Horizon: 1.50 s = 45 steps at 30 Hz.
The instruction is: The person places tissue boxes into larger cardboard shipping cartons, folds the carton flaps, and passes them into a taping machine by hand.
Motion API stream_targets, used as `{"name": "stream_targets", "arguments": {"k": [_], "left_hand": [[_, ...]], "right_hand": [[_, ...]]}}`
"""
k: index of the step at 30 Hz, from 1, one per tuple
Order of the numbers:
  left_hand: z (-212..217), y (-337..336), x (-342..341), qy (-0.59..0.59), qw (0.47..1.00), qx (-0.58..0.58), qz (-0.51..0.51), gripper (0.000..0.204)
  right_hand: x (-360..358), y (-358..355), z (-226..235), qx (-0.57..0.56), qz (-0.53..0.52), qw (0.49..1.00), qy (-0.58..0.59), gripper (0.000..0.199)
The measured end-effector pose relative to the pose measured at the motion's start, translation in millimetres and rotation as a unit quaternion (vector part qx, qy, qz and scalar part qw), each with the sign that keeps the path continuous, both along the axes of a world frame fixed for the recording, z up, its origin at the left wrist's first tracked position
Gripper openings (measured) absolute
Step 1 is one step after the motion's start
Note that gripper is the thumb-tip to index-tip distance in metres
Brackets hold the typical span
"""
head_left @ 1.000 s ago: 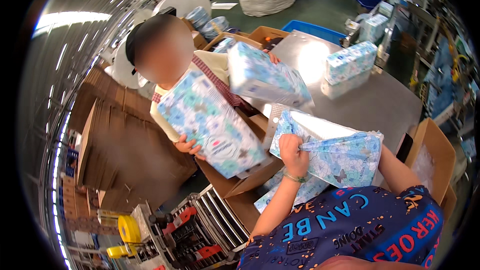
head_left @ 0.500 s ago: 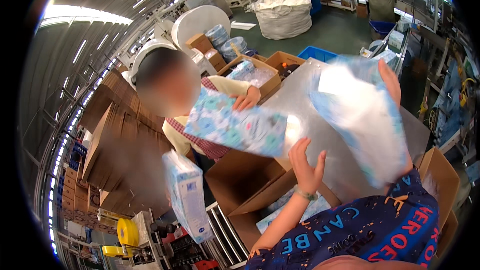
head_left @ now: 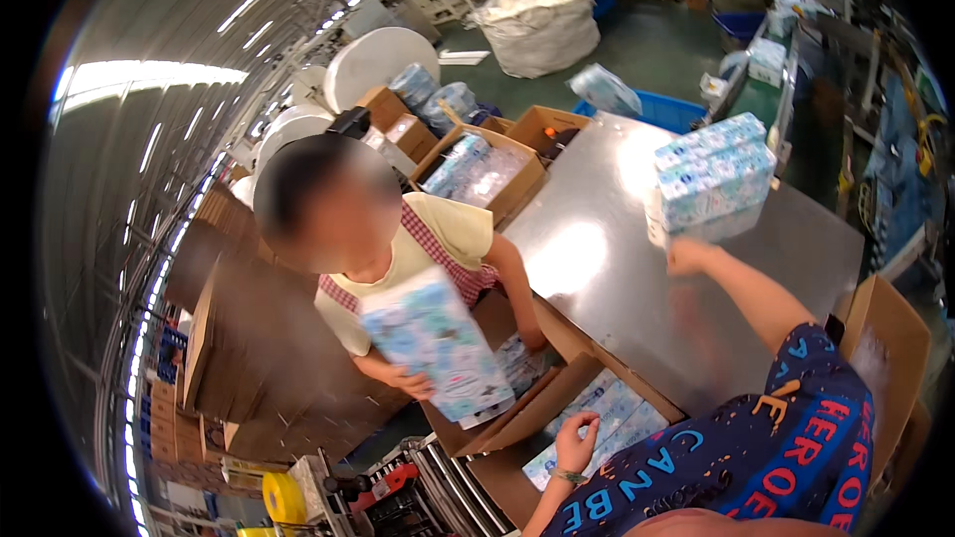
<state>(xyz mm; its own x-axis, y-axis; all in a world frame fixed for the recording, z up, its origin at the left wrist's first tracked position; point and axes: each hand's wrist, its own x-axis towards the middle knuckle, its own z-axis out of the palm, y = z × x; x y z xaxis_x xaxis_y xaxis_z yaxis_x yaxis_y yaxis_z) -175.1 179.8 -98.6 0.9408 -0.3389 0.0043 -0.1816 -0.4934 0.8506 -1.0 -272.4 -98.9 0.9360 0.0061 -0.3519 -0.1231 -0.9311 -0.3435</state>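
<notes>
My right hand (head_left: pixel 691 257) is above the metal table (head_left: pixel 587 239), fingers curled in, at the near edge of a group of blue-and-white printed soft packs (head_left: pixel 716 184). Whether it touches them I cannot tell. My left hand (head_left: pixel 575 444), a band at its wrist, hangs over an open carton (head_left: pixel 502 482) with its thumb and forefinger bent together and nothing visible in them. Similar packs (head_left: pixel 627 423) lie inside that carton. Across from me a co-worker holds a blue floral pack (head_left: pixel 438 343) in one hand and reaches with the other into a neighbouring carton (head_left: pixel 552 388).
A roller conveyor (head_left: pixel 453 482) runs at the lower left, near yellow tape rolls (head_left: pixel 284 497). Stacked flat cardboard (head_left: pixel 249 368) stands behind the co-worker. Another open carton (head_left: pixel 895 338) is at my right. Beyond the table are a blue bin (head_left: pixel 671 111) and a belt line (head_left: pixel 781 89).
The blurred pack at my right hand is gone from it; packs now stand on the table. My left hand has drawn back and its fingers have curled. The co-worker has lowered a pack toward the cartons.
</notes>
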Motion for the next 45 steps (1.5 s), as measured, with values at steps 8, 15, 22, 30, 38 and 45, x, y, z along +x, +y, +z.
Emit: {"name": "stream_targets", "arguments": {"k": [8, 15, 22, 30, 38, 45], "left_hand": [[-0.2, -2.0, -20.4, 0.045, 0.998, 0.043, -0.018, 0.016], [-7.1, 7.5, -40.7, 0.088, 0.990, 0.112, -0.009, 0.019], [-79.1, 44.9, -26.7, -0.030, 0.951, 0.295, -0.093, 0.054], [-85.0, 38.4, -15.9, 0.088, 0.897, 0.429, -0.065, 0.103], [-4.4, 47.0, -29.2, 0.054, 0.985, 0.103, -0.126, 0.092], [-70.4, 74.5, -48.4, -0.007, 0.924, 0.378, -0.063, 0.071]], "right_hand": [[34.7, -154.9, 14.8, -0.274, -0.209, 0.885, -0.311, 0.078], [49.5, -112.1, 38.0, -0.178, -0.076, 0.970, -0.145, 0.108], [-3.0, -55.4, 24.1, -0.055, -0.101, 0.982, -0.152, 0.122], [-124.3, 68.7, 174.1, 0.269, -0.064, 0.919, -0.280, 0.110], [-181.2, 250.8, 155.7, 0.304, 0.408, 0.786, -0.351, 0.087], [-145.8, 325.2, -33.2, -0.122, 0.449, 0.845, -0.263, 0.067]]}}
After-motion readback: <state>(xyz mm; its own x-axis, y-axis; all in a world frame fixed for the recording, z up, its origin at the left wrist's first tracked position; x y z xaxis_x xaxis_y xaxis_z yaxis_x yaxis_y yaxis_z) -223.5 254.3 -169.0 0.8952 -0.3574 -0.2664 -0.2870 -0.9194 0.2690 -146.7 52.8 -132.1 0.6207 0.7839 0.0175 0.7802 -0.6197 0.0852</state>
